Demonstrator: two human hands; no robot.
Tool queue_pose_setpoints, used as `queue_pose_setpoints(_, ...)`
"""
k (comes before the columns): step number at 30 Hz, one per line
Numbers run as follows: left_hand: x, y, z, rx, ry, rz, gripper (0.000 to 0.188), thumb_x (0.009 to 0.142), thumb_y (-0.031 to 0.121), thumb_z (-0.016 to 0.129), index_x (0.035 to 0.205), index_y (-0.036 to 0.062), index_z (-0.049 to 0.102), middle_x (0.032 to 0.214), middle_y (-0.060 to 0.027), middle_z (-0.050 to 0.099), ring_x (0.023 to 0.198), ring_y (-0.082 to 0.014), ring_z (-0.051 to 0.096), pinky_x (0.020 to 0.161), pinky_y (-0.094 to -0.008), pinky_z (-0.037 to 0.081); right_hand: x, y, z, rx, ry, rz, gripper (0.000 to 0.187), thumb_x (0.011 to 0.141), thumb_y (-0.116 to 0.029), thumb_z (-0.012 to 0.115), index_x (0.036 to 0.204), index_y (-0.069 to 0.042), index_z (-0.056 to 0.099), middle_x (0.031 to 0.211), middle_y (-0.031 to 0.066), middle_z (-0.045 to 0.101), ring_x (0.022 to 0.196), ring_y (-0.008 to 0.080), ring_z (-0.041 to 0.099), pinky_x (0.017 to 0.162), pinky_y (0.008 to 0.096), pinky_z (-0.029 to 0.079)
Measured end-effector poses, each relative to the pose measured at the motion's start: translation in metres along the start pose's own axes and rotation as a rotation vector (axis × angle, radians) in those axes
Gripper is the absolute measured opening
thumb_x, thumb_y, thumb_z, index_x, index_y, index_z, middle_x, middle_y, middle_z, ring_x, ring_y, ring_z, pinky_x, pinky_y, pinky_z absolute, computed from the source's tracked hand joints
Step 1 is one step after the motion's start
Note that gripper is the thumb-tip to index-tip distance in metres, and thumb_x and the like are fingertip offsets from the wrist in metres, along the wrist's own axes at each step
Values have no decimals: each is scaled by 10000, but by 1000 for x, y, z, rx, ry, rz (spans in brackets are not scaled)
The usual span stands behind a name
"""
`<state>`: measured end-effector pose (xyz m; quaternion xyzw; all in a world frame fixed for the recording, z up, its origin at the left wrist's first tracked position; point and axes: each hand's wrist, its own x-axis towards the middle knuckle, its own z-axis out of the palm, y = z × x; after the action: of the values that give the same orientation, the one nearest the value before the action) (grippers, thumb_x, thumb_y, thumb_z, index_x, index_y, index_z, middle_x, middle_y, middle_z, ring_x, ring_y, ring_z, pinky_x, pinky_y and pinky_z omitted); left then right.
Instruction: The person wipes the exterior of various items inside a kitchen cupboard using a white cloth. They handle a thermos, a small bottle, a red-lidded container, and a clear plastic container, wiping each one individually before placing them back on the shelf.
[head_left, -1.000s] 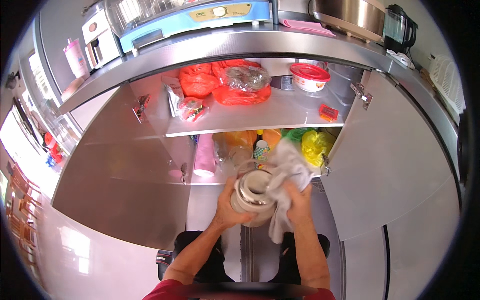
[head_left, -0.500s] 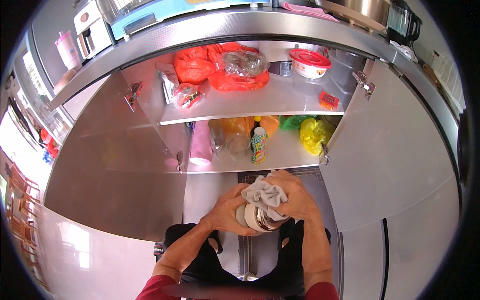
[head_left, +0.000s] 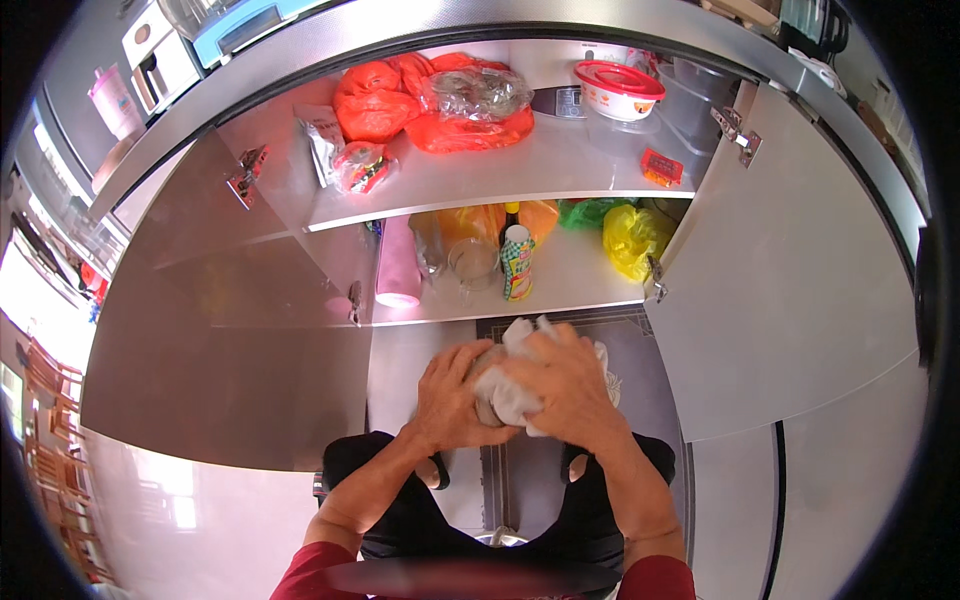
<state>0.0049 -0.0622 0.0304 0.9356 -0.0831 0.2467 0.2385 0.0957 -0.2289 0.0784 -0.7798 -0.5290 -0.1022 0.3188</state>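
Low in front of the cupboard, my left hand [head_left: 452, 395] is closed around a pale round container [head_left: 486, 408]. Cloth and fingers cover most of the container, so its exact kind does not show. My right hand [head_left: 565, 385], slightly blurred, grips a light grey cloth [head_left: 512, 396] and presses it onto the container. A loose end of the cloth sticks out beyond the right hand. Both hands are just below the lower shelf [head_left: 455, 312].
Open cupboard doors flank me, left [head_left: 230, 330] and right [head_left: 790, 280]. Red plastic bags [head_left: 375, 105] and a red-lidded tub [head_left: 620, 95] sit on the upper shelf. Below are a pink cylinder [head_left: 398, 262], a patterned bottle [head_left: 517, 265] and a yellow bag [head_left: 632, 240].
The view has tilted downward. My right hand has shifted over the cloth, which now covers more of the container; its shiny metallic band, visible before, is hidden.
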Motion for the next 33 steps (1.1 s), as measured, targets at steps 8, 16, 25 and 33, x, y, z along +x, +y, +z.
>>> queue_pose_setpoints(8, 9, 11, 6, -200, 112, -188, 782, 465, 307, 823, 1153, 41, 565, 1136, -135, 515, 1034, -304, 530, 846, -398, 469, 3, 28, 18, 215, 281, 399, 344, 768, -222, 638, 1051, -39, 572, 948, 137, 528, 866, 333, 522, 761, 406, 440)
queue_pose_setpoints(16, 18, 16, -5, -236, 223, -230, 814, 492, 296, 832, 1205, 38, 537, 1158, -139, 501, 1052, -297, 530, 885, -389, 459, 0, 21, 24, 99, 561, 436, 414, 702, -107, 651, 1103, -38, 571, 1088, 174, 505, 952, 372, 483, 828, 423, 406)
queue_pose_setpoints(25, 7, -7, 3, 60, 306, -114, 786, 473, 310, 823, 1152, 16, 558, 1160, -159, 506, 1034, -333, 515, 855, -405, 447, 6, -22, 28, 42, 346, -68, 470, 588, -105, 655, 1055, -64, 614, 1143, 164, 490, 978, 402, 471, 827, 471, 428)
queue_pose_setpoints(33, 14, 7, -7, -5, 388, -80, 789, 451, 307, 820, 1136, 7, 567, 1150, -159, 510, 1019, -330, 518, 838, -412, 454, 7, 19, 27, 426, 361, 442, 448, 674, -97, 589, 1113, -8, 566, 1084, 223, 522, 976, 405, 499, 826, 439, 431)
